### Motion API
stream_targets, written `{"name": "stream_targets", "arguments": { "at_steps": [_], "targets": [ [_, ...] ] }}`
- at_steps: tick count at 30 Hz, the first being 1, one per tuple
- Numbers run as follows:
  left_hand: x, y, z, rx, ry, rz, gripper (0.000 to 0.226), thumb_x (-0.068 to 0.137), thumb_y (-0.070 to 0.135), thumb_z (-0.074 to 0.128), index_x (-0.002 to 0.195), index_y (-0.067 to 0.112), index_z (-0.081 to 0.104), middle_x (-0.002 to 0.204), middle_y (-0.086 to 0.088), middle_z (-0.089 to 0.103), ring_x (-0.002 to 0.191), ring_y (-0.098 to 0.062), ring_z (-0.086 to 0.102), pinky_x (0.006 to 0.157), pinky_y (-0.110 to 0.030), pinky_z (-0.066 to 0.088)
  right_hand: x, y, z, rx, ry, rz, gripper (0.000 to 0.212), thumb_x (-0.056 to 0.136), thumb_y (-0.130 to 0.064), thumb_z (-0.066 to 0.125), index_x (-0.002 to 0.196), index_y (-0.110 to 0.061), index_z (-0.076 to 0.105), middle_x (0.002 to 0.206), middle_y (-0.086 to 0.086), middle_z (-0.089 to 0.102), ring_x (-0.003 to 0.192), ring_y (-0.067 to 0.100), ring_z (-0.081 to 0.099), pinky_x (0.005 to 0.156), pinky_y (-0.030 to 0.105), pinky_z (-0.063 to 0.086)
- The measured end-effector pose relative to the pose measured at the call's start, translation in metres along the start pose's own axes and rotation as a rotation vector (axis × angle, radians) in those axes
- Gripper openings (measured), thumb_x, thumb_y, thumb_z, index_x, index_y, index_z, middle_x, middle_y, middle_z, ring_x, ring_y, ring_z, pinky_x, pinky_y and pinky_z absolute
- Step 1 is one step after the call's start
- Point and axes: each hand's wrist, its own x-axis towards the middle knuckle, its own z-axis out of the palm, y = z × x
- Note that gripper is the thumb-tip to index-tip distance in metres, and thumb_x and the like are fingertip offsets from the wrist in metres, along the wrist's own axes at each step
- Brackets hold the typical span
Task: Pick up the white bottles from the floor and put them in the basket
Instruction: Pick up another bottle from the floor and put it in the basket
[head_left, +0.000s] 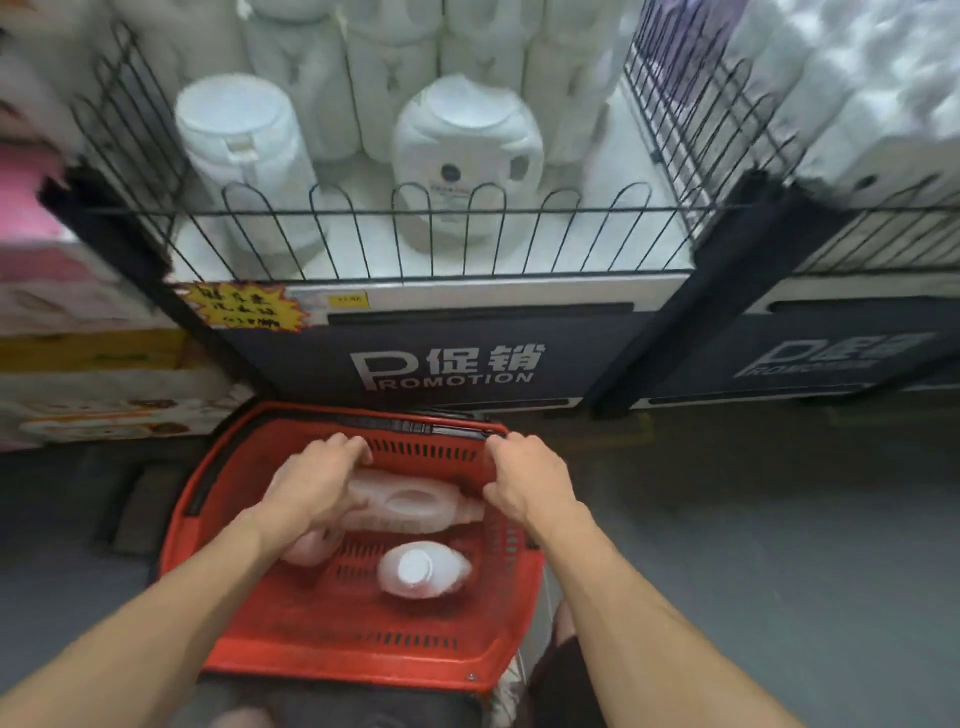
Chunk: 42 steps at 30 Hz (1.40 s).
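Observation:
A red plastic basket (332, 644) stands on the floor in front of me. Three white bottles are inside it. One lies on its side (415, 506) along the far wall, with its cap pointing right. A second stands upright (423, 569) in the middle, seen from above. A third (306, 548) is mostly hidden under my left wrist. My left hand (317, 483) covers the left end of the lying bottle, fingers curled over its far side. My right hand (527, 480) grips the basket's far right rim, thumb inside near the bottle's cap.
Directly behind the basket stands a promotion display bin (447, 364) with a black wire fence (441, 234) holding large white jugs (467, 156). Cardboard boxes (93, 364) are stacked at the left. Grey floor (753, 519) stretches to the right.

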Motion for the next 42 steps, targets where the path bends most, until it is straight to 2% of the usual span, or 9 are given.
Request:
{"name": "stream_targets", "arguments": {
  "at_steps": [9,16,21,24,26,28,33,38,42],
  "targets": [
    [-0.071,0.121,-0.182,0.249,0.012,0.191,0.051,0.083,0.056,0.071,0.121,0.03,0.05,0.122,0.004,0.053,0.118,-0.022,0.052,0.087,-0.037,0.044,-0.101,0.018,-0.153,0.061,0.05,0.092,0.033,0.095,-0.02,0.059,0.128,-0.018,0.058,0.132,0.009,0.06,0.127,0.034,0.053,0.1,0.042,0.046],
    [-0.085,0.252,-0.254,0.347,-0.013,0.37,0.054,0.084,0.054,0.071,0.126,0.028,0.049,0.124,0.003,0.053,0.118,-0.024,0.051,0.091,-0.039,0.043,-0.178,0.092,-0.219,0.128,0.105,0.254,0.036,0.096,-0.022,0.06,0.132,-0.018,0.057,0.133,0.009,0.061,0.127,0.033,0.054,0.101,0.044,0.046],
    [-0.094,0.348,-0.272,0.406,0.0,0.505,0.055,0.081,0.052,0.075,0.124,0.028,0.05,0.122,0.003,0.056,0.114,-0.022,0.054,0.09,-0.037,0.048,-0.252,0.17,-0.245,0.211,0.158,0.451,0.035,0.097,-0.022,0.061,0.131,-0.018,0.057,0.131,0.008,0.063,0.124,0.032,0.057,0.098,0.042,0.048],
    [-0.107,0.423,-0.277,0.463,0.015,0.664,0.054,0.08,0.05,0.076,0.122,0.027,0.05,0.114,0.003,0.056,0.106,-0.021,0.055,0.085,-0.038,0.05,-0.31,0.22,-0.252,0.273,0.181,0.617,0.035,0.095,-0.019,0.062,0.13,-0.02,0.058,0.13,0.006,0.062,0.124,0.03,0.056,0.098,0.041,0.048],
    [-0.118,0.475,-0.28,0.476,0.001,0.757,0.054,0.081,0.049,0.077,0.121,0.027,0.05,0.107,0.006,0.052,0.102,-0.02,0.054,0.077,-0.035,0.047,-0.349,0.254,-0.255,0.319,0.208,0.735,0.034,0.094,-0.017,0.062,0.128,-0.021,0.059,0.129,0.005,0.062,0.126,0.03,0.055,0.099,0.039,0.046],
    [-0.126,0.524,-0.281,0.499,-0.012,0.84,0.054,0.082,0.05,0.077,0.121,0.027,0.048,0.11,0.005,0.053,0.105,-0.021,0.055,0.074,-0.033,0.043,-0.385,0.285,-0.26,0.361,0.243,0.838,0.032,0.094,-0.014,0.059,0.126,-0.021,0.059,0.129,0.006,0.062,0.127,0.03,0.055,0.099,0.038,0.045],
    [-0.138,0.63,-0.288,0.552,0.033,1.073,0.055,0.082,0.05,0.078,0.123,0.026,0.051,0.117,0.003,0.058,0.105,-0.02,0.056,0.076,-0.033,0.048,-0.464,0.344,-0.27,0.442,0.327,1.051,0.03,0.094,-0.022,0.06,0.124,-0.02,0.061,0.13,0.008,0.065,0.123,0.031,0.061,0.09,0.035,0.047],
    [-0.148,0.731,-0.287,0.591,0.058,1.234,0.058,0.079,0.052,0.079,0.125,0.028,0.051,0.12,0.004,0.057,0.111,-0.021,0.056,0.083,-0.036,0.05,-0.519,0.395,-0.275,0.525,0.385,1.232,0.034,0.095,-0.027,0.063,0.128,-0.022,0.061,0.134,0.01,0.064,0.127,0.033,0.06,0.101,0.039,0.046],
    [-0.14,0.801,-0.27,0.612,0.013,1.317,0.059,0.078,0.052,0.08,0.126,0.029,0.052,0.117,0.005,0.057,0.111,-0.021,0.056,0.081,-0.035,0.049,-0.533,0.447,-0.283,0.542,0.405,1.29,0.03,0.094,-0.027,0.065,0.123,-0.021,0.063,0.131,0.012,0.065,0.124,0.033,0.061,0.097,0.037,0.047]
  ]
}}
